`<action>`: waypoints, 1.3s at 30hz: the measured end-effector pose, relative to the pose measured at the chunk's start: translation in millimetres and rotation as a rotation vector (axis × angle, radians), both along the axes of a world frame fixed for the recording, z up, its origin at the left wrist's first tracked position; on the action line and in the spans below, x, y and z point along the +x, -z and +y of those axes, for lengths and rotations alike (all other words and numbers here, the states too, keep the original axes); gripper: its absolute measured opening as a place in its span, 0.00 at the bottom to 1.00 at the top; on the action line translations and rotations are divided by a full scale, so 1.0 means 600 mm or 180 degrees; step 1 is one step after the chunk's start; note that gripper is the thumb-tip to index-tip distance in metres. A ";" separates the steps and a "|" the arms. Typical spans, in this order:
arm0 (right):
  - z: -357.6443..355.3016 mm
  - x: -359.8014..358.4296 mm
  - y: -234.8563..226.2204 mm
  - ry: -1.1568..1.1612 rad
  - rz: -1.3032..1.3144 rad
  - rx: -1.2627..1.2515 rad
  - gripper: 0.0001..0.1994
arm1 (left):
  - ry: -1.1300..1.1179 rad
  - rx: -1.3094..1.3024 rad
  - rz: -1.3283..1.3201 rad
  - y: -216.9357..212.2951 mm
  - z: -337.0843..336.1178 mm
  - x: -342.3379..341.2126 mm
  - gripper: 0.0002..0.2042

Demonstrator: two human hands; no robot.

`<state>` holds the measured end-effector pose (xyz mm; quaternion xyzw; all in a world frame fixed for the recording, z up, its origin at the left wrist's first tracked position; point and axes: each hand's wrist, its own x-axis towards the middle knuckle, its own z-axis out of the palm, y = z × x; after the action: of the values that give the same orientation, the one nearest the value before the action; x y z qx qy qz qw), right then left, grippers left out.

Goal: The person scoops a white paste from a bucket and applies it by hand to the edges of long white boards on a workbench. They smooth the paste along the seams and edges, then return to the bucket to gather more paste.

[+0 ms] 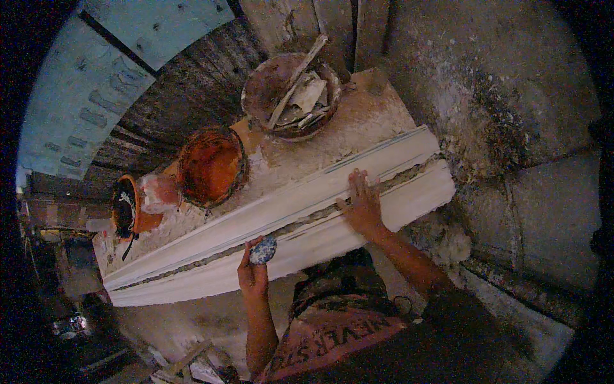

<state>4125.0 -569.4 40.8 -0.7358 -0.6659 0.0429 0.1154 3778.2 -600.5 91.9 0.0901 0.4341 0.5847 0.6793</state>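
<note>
Two long white moulded strips (307,221), plaster-like with ridged edges, lie side by side and slant across the table. A rough grey-brown gap runs between them. My left hand (254,272) is closed on an oval blue-and-white speckled pad (262,251), held at the near strip; its exact kind cannot be made out. Whether the pad presses on the strip is unclear. Farther right, my right hand (364,208) rests with fingers spread across the gap and the far strip, holding nothing.
Behind the strips on the wooden table (371,105) stand a crusted basin (256,105) with a stick and broken white pieces, an orange-lined bowl (208,169) and an orange bucket (147,222). A wall (543,83) rises at the right, and loose wood (185,365) lies below left.
</note>
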 end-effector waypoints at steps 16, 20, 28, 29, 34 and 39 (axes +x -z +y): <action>0.036 -0.048 0.055 0.0421 -0.0324 0.0310 0.40 | -0.0109 -0.0132 0.0089 0.024 -0.067 -0.167 0.22; 0.021 -0.156 0.041 -0.0334 0.0437 0.0302 0.37 | 0.0114 -0.0165 0.0304 0.012 -0.065 -0.153 0.23; -0.048 -0.286 -0.120 -0.2776 0.2024 0.0415 0.31 | 0.2269 0.0184 0.3799 -0.076 -0.048 -0.066 0.29; -0.049 -0.285 -0.127 -0.2807 0.1832 0.0638 0.31 | 0.2613 0.0395 0.4294 -0.070 -0.051 -0.062 0.32; -0.051 -0.212 -0.104 -0.2793 0.0954 0.0924 0.31 | 0.1814 0.0635 0.1214 0.047 -0.030 -0.025 0.29; -0.090 -0.103 -0.080 -0.2526 0.0706 -0.0023 0.29 | 0.1370 0.0111 0.0062 0.083 -0.004 0.054 0.21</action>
<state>4063.1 -623.2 89.0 -0.4131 -0.8814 0.1655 0.1584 3810.6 -602.8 41.9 0.1981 0.4013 0.4328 0.7826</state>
